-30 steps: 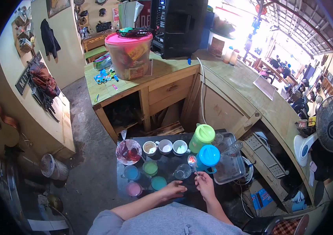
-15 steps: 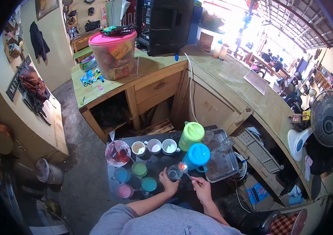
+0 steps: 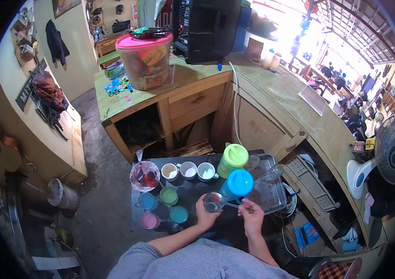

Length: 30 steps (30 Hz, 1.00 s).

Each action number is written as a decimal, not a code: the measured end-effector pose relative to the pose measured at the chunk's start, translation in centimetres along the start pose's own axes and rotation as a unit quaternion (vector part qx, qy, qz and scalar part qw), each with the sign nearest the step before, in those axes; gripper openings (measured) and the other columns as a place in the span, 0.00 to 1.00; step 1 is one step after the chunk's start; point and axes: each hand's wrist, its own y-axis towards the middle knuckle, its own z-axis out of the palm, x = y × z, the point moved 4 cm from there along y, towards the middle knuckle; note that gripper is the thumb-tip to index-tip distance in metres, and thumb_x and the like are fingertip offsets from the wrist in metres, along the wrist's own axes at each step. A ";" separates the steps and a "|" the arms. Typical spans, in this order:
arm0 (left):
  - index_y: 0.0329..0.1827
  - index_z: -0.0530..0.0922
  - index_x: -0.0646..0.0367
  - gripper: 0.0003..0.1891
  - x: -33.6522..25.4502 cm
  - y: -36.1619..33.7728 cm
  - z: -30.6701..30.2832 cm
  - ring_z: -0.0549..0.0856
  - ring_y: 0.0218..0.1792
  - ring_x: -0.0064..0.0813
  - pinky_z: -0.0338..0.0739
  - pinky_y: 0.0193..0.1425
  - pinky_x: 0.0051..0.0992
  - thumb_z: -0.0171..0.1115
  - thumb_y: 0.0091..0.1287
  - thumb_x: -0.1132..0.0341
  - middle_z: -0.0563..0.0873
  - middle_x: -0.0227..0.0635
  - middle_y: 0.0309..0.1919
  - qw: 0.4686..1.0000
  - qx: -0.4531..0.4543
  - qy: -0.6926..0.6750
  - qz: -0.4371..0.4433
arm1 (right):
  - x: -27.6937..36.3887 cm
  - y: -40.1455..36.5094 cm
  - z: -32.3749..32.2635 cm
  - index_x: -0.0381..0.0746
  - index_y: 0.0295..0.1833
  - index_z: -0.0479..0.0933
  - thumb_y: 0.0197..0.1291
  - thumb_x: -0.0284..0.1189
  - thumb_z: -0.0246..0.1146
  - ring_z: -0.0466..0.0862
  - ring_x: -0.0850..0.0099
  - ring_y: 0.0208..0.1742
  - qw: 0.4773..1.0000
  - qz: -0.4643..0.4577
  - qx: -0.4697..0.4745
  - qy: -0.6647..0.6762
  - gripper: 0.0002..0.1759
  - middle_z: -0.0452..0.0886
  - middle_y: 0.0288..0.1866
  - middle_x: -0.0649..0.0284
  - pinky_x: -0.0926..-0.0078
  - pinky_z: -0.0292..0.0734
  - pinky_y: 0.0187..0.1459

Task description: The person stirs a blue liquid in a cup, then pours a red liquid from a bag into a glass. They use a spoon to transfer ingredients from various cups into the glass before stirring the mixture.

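My left hand (image 3: 205, 216) is wrapped round a clear glass (image 3: 212, 206) over the dark table. Pinched in my right hand (image 3: 252, 216) is a spoon (image 3: 231, 204), its bowl end at the glass mouth, where something red shows. Close behind stand a blue-lidded pitcher (image 3: 240, 182) and a green-lidded pitcher (image 3: 234, 156). To the left are glasses of green (image 3: 168, 196), teal (image 3: 179, 215), blue (image 3: 146, 201) and pink (image 3: 150, 221) liquid. A bowl (image 3: 135, 184) holds red, jelly-like pieces. Three white cups (image 3: 188, 170) with pale contents line the far side.
A clear tray (image 3: 279, 204) with upturned-looking glassware (image 3: 272, 173) sits right of the pitchers. Beyond the dark table (image 3: 188, 183) stands a wooden counter (image 3: 272, 83) with a pink-lidded tub (image 3: 146, 65). A fan (image 3: 390, 149) is at right, a bucket (image 3: 62, 195) at left.
The spoon's red load has moved from above the glass rim into its mouth. My right hand has risen and shifted right. The whole view has shifted slightly.
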 end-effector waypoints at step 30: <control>0.60 0.70 0.56 0.39 -17.9 3.1 -14.0 0.78 0.52 0.42 0.69 0.57 0.43 0.76 0.42 0.60 0.81 0.35 0.53 0.926 -0.011 0.166 0.338 | 8.9 0.1 9.7 0.40 0.45 0.74 0.69 0.30 0.57 0.81 0.72 0.26 0.957 -0.021 0.107 0.269 0.05 0.82 0.31 0.59 0.77 0.77 0.27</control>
